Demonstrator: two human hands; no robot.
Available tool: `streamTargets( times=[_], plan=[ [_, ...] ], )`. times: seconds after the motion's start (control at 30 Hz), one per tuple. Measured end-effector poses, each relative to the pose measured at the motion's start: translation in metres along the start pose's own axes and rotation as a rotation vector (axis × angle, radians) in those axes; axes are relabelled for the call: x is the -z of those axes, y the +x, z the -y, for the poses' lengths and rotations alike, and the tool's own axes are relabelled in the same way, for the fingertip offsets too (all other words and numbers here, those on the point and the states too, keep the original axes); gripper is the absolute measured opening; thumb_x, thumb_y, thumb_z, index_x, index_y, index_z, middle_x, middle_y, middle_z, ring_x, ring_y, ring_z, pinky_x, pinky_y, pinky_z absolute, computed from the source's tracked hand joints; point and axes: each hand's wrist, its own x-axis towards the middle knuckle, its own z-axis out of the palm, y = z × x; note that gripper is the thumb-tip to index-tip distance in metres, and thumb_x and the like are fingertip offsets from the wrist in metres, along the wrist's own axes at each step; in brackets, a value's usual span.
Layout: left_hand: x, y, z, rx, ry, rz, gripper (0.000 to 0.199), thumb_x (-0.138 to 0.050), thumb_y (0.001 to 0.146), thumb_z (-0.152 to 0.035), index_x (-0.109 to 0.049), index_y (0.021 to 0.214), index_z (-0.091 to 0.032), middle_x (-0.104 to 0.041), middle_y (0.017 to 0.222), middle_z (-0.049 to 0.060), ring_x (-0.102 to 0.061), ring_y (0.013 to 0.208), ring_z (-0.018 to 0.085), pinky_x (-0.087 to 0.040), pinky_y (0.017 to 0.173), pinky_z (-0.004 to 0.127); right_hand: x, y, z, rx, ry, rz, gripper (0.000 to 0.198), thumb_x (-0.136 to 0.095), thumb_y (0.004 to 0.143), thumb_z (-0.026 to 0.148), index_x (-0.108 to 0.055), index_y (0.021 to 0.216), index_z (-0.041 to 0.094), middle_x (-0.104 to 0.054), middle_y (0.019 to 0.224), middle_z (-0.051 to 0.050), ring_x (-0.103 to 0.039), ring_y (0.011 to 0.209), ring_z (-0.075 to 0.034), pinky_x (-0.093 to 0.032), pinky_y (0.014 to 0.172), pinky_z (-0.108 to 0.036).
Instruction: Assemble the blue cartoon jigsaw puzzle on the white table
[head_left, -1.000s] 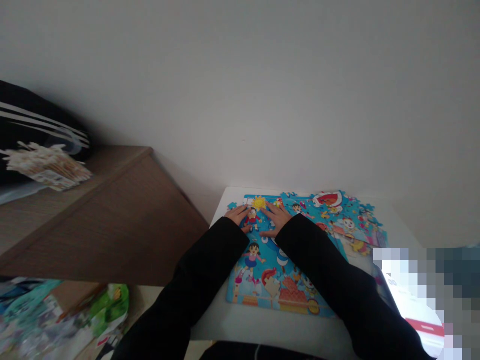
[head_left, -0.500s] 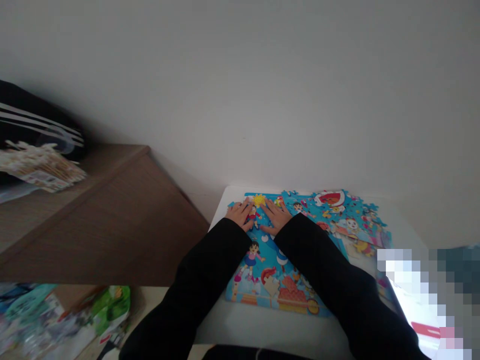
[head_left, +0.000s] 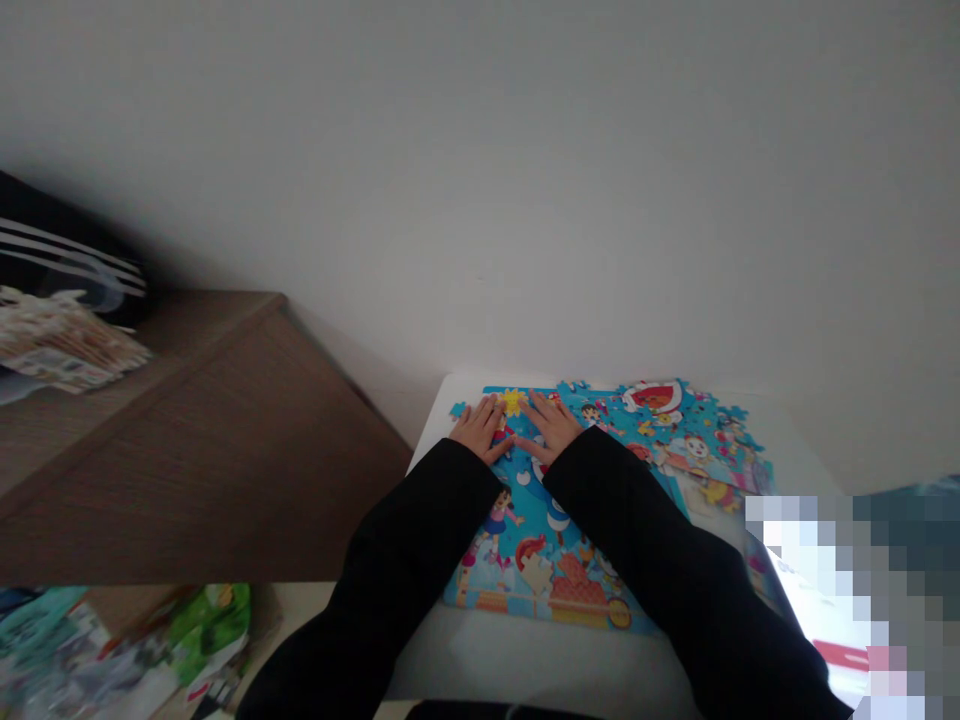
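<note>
A colourful cartoon jigsaw puzzle (head_left: 525, 560) lies on a white table (head_left: 480, 650). My left hand (head_left: 480, 428) rests flat on the puzzle's upper left part, fingers spread. Beside it, my right hand (head_left: 551, 425) also lies on the puzzle with its fingers apart; the two thumbs nearly meet. A yellow sun (head_left: 513, 402) printed on the puzzle shows between the fingertips. One loose blue puzzle piece (head_left: 457, 411) sits just left of my left hand. Part of the picture is hidden beneath my hands and black sleeves.
Joined puzzle sections and loose pieces (head_left: 690, 440) lie to the right. A lit screen (head_left: 817, 600), partly pixelated, is at the right edge. On the left stands a brown wooden cabinet (head_left: 225, 430) with a packet of cotton swabs (head_left: 71, 340). Below it are plastic bags (head_left: 210, 625).
The view has shifted slightly. My hands stay over the same part of the puzzle; their thumbs have come closer together, and the loose blue piece on the left shows more fully.
</note>
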Motion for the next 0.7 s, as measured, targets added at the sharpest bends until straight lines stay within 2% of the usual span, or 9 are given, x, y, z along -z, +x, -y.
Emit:
streamTargets(
  times=[0.07, 0.13, 0.23, 0.33, 0.47, 0.57, 0.7],
  plan=[
    [0.0, 0.0, 0.0, 0.003, -0.012, -0.011, 0.067, -0.037, 0.084, -0.052, -0.025, 0.135, -0.01, -0.024, 0.141, 0.016, -0.021, 0.13, 0.028, -0.022, 0.103, 0.05, 0.017, 0.0, -0.017, -0.122, 0.046, -0.134, 0.056, -0.034, 0.085, 0.043, -0.035, 0.132, 0.014, -0.036, 0.137, -0.011, -0.034, 0.125, -0.022, -0.026, 0.102, -0.04],
    [0.0, 0.0, 0.0, 0.009, -0.013, -0.014, 0.066, -0.037, 0.084, -0.051, -0.026, 0.135, -0.01, -0.024, 0.141, 0.016, -0.021, 0.13, 0.028, -0.022, 0.103, 0.05, 0.034, 0.0, -0.039, -0.308, 0.064, -0.24, 0.046, -0.033, 0.086, 0.035, -0.045, 0.125, 0.012, -0.051, 0.124, -0.012, -0.046, 0.113, -0.022, -0.033, 0.098, -0.037],
    [-0.002, 0.0, 0.0, 0.015, 0.001, -0.003, 0.065, -0.038, 0.085, -0.049, -0.026, 0.135, -0.01, -0.023, 0.141, 0.016, -0.02, 0.131, 0.028, -0.021, 0.103, 0.049, 0.046, 0.001, -0.065, -0.481, 0.066, -0.138, 0.044, -0.041, 0.083, 0.033, -0.05, 0.12, 0.011, -0.057, 0.116, -0.012, -0.053, 0.104, -0.023, -0.039, 0.092, -0.034],
    [-0.003, 0.001, 0.001, 0.024, 0.005, 0.007, 0.064, -0.039, 0.085, -0.046, -0.025, 0.135, -0.009, -0.022, 0.142, 0.016, -0.018, 0.131, 0.027, -0.019, 0.104, 0.049, 0.043, 0.004, -0.075, -0.509, 0.038, -0.062, 0.049, -0.046, 0.081, 0.04, -0.049, 0.12, 0.011, -0.056, 0.118, -0.012, -0.053, 0.105, -0.024, -0.038, 0.091, -0.034],
    [0.0, 0.001, 0.001, 0.031, -0.009, 0.046, 0.054, -0.038, 0.086, -0.029, -0.025, 0.135, -0.009, -0.02, 0.142, 0.015, -0.017, 0.132, 0.026, -0.019, 0.104, 0.048, 0.03, 0.013, -0.072, -0.504, -0.027, -0.068, 0.048, -0.052, 0.075, 0.043, -0.053, 0.114, 0.015, -0.061, 0.108, -0.012, -0.055, 0.099, -0.026, -0.041, 0.086, -0.037],
    [0.003, 0.002, 0.002, 0.021, -0.027, 0.068, 0.053, -0.037, 0.084, -0.02, -0.026, 0.135, -0.009, -0.021, 0.142, 0.014, -0.017, 0.132, 0.025, -0.019, 0.104, 0.048, 0.025, 0.019, -0.074, -0.489, -0.046, -0.115, 0.046, -0.056, 0.071, 0.039, -0.054, 0.111, 0.015, -0.062, 0.102, -0.012, -0.056, 0.095, -0.026, -0.042, 0.083, -0.038],
    [0.005, 0.001, 0.001, 0.021, -0.053, 0.065, 0.055, -0.037, 0.082, -0.02, -0.026, 0.135, -0.008, -0.021, 0.142, 0.016, -0.016, 0.132, 0.026, -0.02, 0.104, 0.047, 0.026, 0.02, -0.078, -0.461, 0.12, -0.208, 0.038, -0.058, 0.069, 0.025, -0.056, 0.105, 0.016, -0.062, 0.097, -0.008, -0.059, 0.085, -0.019, -0.045, 0.079, -0.032]
  ],
)
